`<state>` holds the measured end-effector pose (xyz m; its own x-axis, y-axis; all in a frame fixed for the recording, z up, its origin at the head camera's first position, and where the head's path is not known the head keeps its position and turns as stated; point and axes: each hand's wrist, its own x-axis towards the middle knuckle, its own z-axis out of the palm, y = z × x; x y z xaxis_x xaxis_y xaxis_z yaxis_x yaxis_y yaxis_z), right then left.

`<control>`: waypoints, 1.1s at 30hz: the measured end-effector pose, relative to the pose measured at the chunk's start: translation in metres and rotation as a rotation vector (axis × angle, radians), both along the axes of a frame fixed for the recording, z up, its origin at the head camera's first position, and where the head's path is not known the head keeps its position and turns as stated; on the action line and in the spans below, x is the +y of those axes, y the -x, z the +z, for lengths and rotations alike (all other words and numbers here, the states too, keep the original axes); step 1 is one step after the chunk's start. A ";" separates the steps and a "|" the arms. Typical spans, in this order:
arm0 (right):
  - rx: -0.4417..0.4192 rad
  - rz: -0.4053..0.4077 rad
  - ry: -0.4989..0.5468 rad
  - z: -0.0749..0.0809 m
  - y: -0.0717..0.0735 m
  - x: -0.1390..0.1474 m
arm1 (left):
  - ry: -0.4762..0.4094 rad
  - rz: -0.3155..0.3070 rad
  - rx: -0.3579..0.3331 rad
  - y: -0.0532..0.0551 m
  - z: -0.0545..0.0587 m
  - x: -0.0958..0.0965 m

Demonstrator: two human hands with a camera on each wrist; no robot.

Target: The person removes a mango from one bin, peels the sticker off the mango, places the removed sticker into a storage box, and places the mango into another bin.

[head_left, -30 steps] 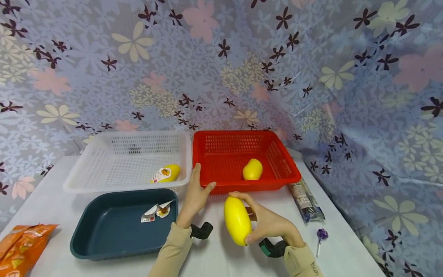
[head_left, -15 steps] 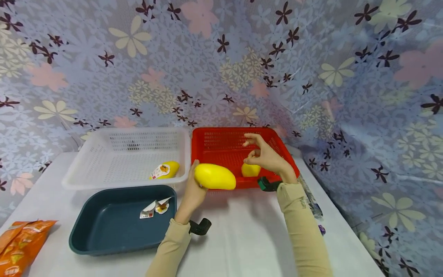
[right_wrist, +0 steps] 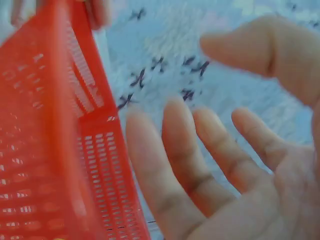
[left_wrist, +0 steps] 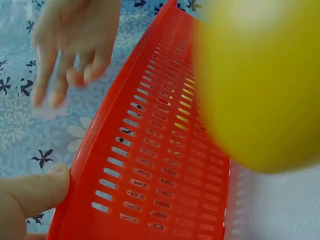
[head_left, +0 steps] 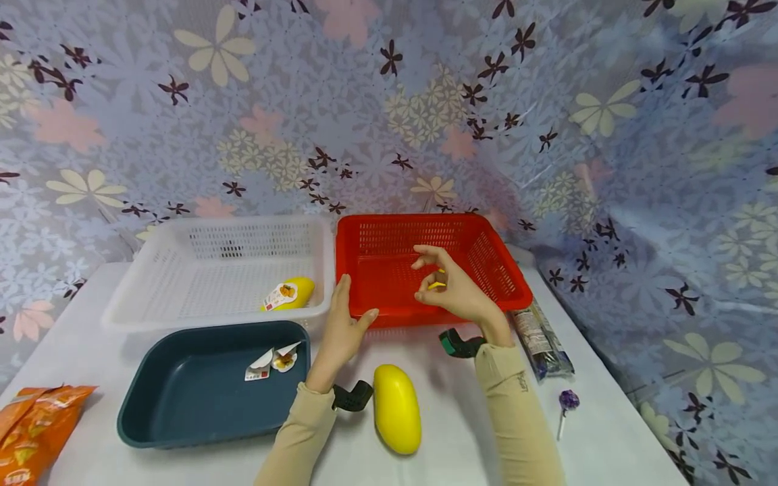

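Observation:
A yellow mango (head_left: 397,408) shows between the two forearms in the head view, in neither hand's fingers; it looms large and blurred in the left wrist view. My left hand (head_left: 342,334) is at the near left corner of the red basket (head_left: 389,317), fingers extended. Its thumb (left_wrist: 52,187) meets the basket's rim in the left wrist view. Over the basket hovers my right hand (head_left: 456,287), holding nothing, with its fingers loosely bent and thumb apart. Behind that hand, a second mango (head_left: 436,285) in the basket is mostly hidden.
A white basket (head_left: 140,297) holds a mango with a sticker (head_left: 292,293). In front sits a dark teal tray (head_left: 136,418) with paper labels (head_left: 271,363). An orange snack bag (head_left: 42,432) lies at left. On the right are a plastic packet (head_left: 543,341) and a lollipop (head_left: 568,401).
The mango passed from the right hand to the left, then left its grasp and now appears lower, between the forearms. The right hand moved up over the red basket.

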<state>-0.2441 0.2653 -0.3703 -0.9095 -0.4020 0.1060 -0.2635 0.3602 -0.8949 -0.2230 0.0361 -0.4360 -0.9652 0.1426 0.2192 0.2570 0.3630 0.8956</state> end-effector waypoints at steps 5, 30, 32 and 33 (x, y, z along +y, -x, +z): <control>0.022 0.119 0.061 -0.008 -0.047 0.008 | -0.006 -0.008 0.025 0.001 0.005 0.003; -0.153 0.305 -0.292 -0.081 -0.085 -0.032 | -0.008 -0.038 0.031 -0.001 -0.001 0.004; -0.152 0.332 -0.302 -0.078 -0.082 -0.032 | -0.009 -0.030 0.025 -0.001 -0.001 0.002; -0.152 0.342 -0.304 -0.075 -0.081 -0.031 | -0.012 -0.025 0.021 -0.001 -0.001 0.000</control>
